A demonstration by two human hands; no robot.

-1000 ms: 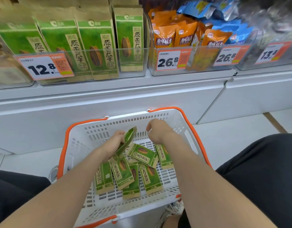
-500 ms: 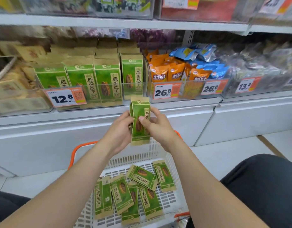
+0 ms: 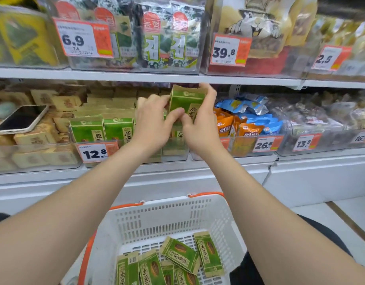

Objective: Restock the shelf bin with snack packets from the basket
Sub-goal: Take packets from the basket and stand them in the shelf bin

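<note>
Here, the fingers (image 3: 208, 93) of the right hand (image 3: 200, 130) curl round the right edge of the green snack packet (image 3: 186, 100); the left hand (image 3: 153, 122) pinches its left edge, thumbs on the front. This two-sided grasp presumably holds it upright for insertion. The packet sits between both hands, over the shelf bin (image 3: 173, 156). More packets (image 3: 178, 255) lie in the basket (image 3: 177, 214) below.

The held packet (image 3: 186, 98) is half hidden behind fingers (image 3: 173, 115).

A phone (image 3: 21, 119) rests on what look like tan boxes (image 3: 36, 137), below seaweed packs (image 3: 167, 43).
</note>
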